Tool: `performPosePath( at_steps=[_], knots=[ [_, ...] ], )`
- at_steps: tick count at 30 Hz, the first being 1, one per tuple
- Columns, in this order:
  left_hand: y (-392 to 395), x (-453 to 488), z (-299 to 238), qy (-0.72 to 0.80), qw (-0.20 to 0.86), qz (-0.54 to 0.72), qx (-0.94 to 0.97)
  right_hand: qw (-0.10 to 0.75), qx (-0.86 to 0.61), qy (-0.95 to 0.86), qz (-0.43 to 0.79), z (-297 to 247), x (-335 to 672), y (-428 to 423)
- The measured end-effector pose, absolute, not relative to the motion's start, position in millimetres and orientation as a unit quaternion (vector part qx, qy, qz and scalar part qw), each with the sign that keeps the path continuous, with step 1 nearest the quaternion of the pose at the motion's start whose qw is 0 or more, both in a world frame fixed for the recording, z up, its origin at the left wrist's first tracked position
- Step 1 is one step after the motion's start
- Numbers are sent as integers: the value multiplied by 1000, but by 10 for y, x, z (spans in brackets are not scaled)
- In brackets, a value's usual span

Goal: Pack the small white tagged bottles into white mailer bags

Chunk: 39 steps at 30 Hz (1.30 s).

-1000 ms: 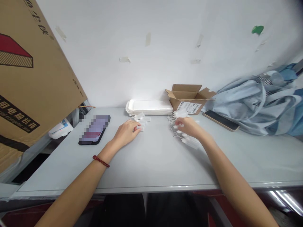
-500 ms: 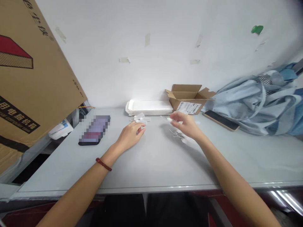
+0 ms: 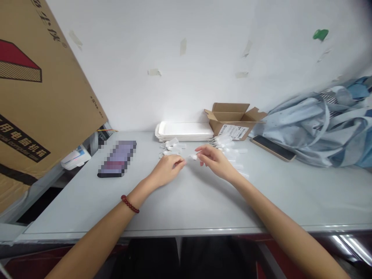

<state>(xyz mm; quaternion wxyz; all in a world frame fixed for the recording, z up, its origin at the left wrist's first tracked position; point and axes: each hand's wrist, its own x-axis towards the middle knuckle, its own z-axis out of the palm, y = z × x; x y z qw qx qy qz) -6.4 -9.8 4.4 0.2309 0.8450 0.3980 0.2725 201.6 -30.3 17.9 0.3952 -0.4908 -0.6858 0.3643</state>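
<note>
My right hand (image 3: pixel 213 161) pinches a small white piece (image 3: pixel 193 157) with a clear, thin end, its tip pointing left toward my other hand. Across a narrow gap, my left hand (image 3: pixel 168 168) has its fingers pressed together; what they hold, if anything, is hidden. Just behind the left hand lies a small group of translucent white pieces (image 3: pixel 174 143) with thin cord loops. A larger group of similar translucent pieces (image 3: pixel 225 142) lies beyond the right hand, partly covered by it.
Against the wall lie a stack of white flat packets (image 3: pixel 186 131) and an open cardboard box (image 3: pixel 229 128). One phone (image 3: pixel 117 159) is on the left, another phone (image 3: pixel 273 148) on the right beside blue-grey cloth (image 3: pixel 314 124). A big carton (image 3: pixel 58 104) leans at the left.
My right hand has moved left and toward me with the white piece, uncovering more of the right group. The left hand has shifted slightly right, its fingers closing together.
</note>
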Motion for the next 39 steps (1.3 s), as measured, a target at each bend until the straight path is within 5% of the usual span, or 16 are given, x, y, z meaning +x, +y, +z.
performPosePath(
  at_steps=[12,39],
  knots=[
    [-113,-78,94,368,399,279,792,383,-488,-664,418,203,1989,-330],
    [-146,-55,14,369,436,265,777,367,-466,-686,421,113,1954,-353]
  ],
)
